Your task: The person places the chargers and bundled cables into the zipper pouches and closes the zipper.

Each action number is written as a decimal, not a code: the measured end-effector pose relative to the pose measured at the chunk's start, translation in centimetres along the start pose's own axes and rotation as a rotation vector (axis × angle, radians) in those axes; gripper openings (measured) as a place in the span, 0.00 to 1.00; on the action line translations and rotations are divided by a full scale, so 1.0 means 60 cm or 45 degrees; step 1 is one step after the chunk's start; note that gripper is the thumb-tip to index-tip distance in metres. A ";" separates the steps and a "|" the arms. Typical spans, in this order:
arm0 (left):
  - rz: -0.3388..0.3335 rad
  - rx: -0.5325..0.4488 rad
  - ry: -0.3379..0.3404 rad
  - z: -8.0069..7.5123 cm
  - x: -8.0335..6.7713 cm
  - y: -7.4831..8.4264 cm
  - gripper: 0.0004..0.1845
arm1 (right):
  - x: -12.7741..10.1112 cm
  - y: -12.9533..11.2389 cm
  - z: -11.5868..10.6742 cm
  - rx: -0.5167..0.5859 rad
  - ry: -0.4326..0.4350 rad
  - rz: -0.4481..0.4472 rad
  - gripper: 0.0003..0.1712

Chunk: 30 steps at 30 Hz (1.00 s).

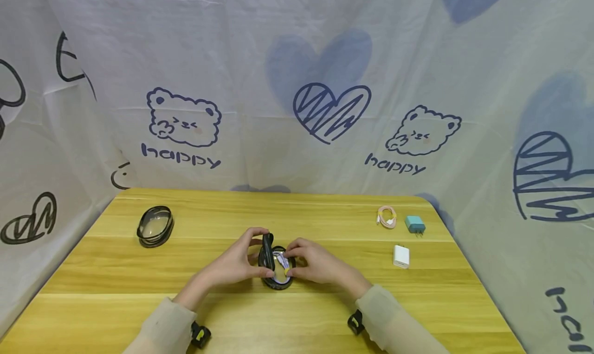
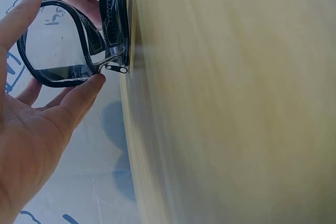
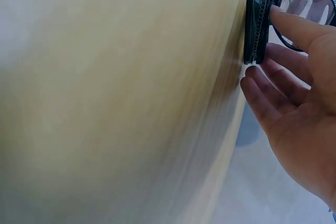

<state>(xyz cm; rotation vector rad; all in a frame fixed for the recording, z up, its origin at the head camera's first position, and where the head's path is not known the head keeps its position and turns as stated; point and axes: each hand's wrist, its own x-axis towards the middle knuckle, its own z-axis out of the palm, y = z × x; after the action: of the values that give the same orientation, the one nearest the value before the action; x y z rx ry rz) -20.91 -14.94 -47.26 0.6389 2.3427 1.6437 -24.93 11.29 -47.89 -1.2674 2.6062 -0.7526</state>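
- Two hands work on one round zip pouch [image 1: 277, 267] at the near middle of the table [image 1: 325, 312]; a second, closed round pouch [image 1: 155, 226] lies far left, well apart.
- Judged from how things lie, the pouch is already unzipped: its clear lid [image 2: 58, 45] stands up from the black zippered base [image 3: 261, 14], and the zipper pull [image 2: 115, 68] hangs at the base's edge.
- The left hand [image 1: 237, 261] holds the raised lid, thumb and fingers curled round its black rim, so its grip is clamped on the pouch.
- The right hand [image 1: 312, 261] rests at the base with fingers lightly bent, one fingertip on the rim; the pictures do not plainly show whether it pinches the pouch or only steadies it.
- Something white and yellow sits inside the pouch in the head view; what it is cannot be made out.
- A pink coiled cable [image 1: 386, 216], a teal charger plug [image 1: 415, 223] and a white charger plug [image 1: 401, 256] lie at far right, outside either pouch, so any packing of them looks not yet done.
- Both wrist views are tilted and blurred, with the table filling most of each; the pouch is cut off at their top edges.
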 end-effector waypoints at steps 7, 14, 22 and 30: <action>0.002 -0.018 -0.009 0.002 0.001 0.002 0.50 | -0.010 0.001 -0.005 0.135 0.023 0.071 0.26; -0.004 -0.009 -0.002 0.004 0.001 0.006 0.50 | -0.037 0.006 -0.018 0.262 0.126 0.074 0.27; -0.007 0.008 0.000 0.006 0.001 0.009 0.51 | -0.081 0.031 -0.031 0.316 0.329 0.071 0.28; -0.003 0.034 0.004 0.006 0.001 0.010 0.50 | -0.138 0.073 -0.053 0.254 0.475 0.137 0.27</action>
<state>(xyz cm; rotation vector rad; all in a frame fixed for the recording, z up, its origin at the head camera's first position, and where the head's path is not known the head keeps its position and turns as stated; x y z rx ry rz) -20.65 -14.44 -46.84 0.6393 2.3702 1.6160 -23.82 21.14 -48.00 -1.0025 2.7575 -1.2999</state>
